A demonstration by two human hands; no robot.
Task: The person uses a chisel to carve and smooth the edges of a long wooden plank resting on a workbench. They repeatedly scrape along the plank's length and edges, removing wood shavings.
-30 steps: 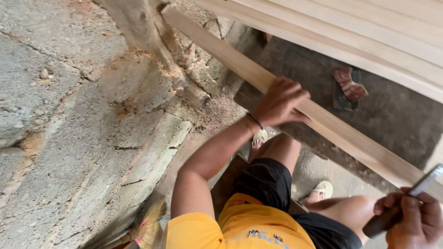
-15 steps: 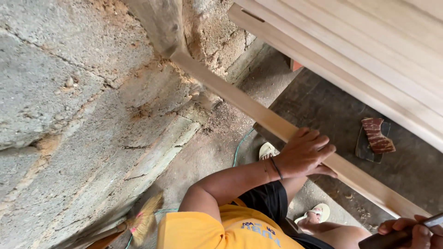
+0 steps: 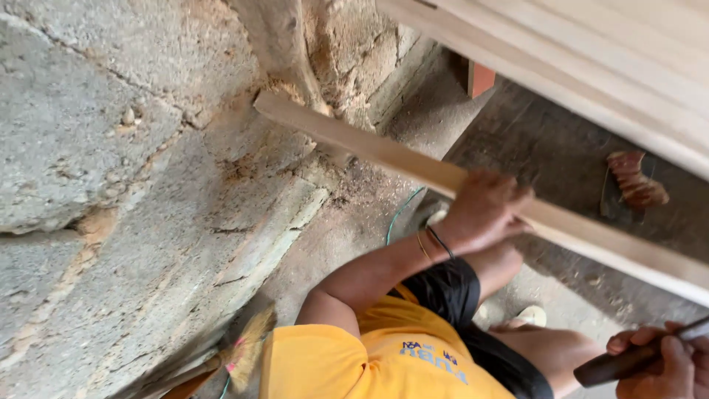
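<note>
While the left hand [image 3: 484, 210] gripped the long pale wooden plank [image 3: 384, 151] at frame centre, the plank ran diagonally. At lower right, the right hand [image 3: 665, 362] clenched a dark-handled tool [image 3: 620, 362].

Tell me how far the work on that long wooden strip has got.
Done: nothing on the wooden strip looks cut or shaved; it runs whole from the block wall toward the lower right. In hand: the left hand grips the strip at mid-length, and the right hand holds a dark-handled tool just below it, its working end out of view. Left: the tool has not yet met the wood.
</note>
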